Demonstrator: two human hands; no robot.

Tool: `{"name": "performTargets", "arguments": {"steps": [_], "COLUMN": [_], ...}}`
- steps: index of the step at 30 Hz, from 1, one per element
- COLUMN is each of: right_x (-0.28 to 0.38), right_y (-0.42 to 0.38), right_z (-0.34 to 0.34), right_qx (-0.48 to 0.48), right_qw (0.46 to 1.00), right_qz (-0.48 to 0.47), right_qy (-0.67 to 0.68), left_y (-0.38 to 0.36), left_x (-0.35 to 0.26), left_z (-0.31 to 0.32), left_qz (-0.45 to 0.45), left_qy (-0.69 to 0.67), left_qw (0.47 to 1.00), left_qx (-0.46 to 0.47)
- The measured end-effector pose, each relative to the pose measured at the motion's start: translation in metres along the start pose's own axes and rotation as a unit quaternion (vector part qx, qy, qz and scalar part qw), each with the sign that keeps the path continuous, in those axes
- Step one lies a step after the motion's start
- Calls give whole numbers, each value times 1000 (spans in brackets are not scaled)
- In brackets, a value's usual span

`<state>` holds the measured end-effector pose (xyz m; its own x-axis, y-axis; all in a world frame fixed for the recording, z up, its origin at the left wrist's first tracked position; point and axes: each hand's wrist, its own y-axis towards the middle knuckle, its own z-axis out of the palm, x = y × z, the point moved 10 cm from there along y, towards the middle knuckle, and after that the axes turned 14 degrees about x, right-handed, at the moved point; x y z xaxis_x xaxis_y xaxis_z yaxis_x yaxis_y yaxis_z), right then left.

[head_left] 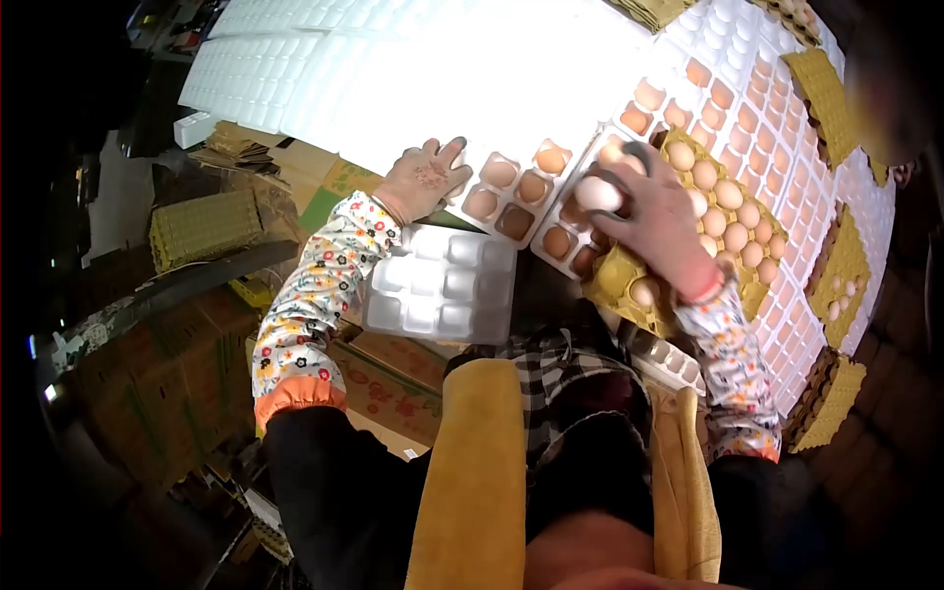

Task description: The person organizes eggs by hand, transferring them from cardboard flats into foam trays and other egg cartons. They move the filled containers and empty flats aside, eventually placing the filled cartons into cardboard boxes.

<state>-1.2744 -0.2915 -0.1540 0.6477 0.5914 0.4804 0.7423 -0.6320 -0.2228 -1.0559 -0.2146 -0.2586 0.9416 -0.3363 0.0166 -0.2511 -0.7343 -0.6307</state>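
My left hand (423, 180), in a thin glove with dark fingertips, rests at the left end of a white foam tray (518, 169) that holds several brown eggs. Its fingers are spread, and a pale egg shows partly beside them. My right hand (654, 211) grips a white egg (598, 195) between thumb and fingers, above a second foam tray (544, 246) with brown eggs. Right of and partly beneath that hand lies a yellow pulp tray (615, 275) full of eggs (728, 194). An unfilled white foam tray (438, 282) sits below my left hand.
Many foam trays of brown eggs (747, 118) cover the right side. Stacked white trays (246, 74) stand at the upper left. Yellow pulp trays (205, 228) and cardboard boxes (147, 383) are at the left. More pulp trays (821, 103) line the right edge.
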Motion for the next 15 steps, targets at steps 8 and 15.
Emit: {"name": "performTargets", "arguments": {"steps": [8, 15], "right_x": [1, -36], "right_y": [177, 130], "right_z": [88, 84], "right_qx": [228, -64], "right_qw": [971, 997], "right_qz": [60, -8], "right_qy": [-50, -41], "left_y": [39, 66], "left_x": [40, 45], "left_z": [3, -50], "left_qz": [101, 7], "left_qy": [-224, -267], "left_qw": [968, 869], "left_qx": [-54, -416]}}
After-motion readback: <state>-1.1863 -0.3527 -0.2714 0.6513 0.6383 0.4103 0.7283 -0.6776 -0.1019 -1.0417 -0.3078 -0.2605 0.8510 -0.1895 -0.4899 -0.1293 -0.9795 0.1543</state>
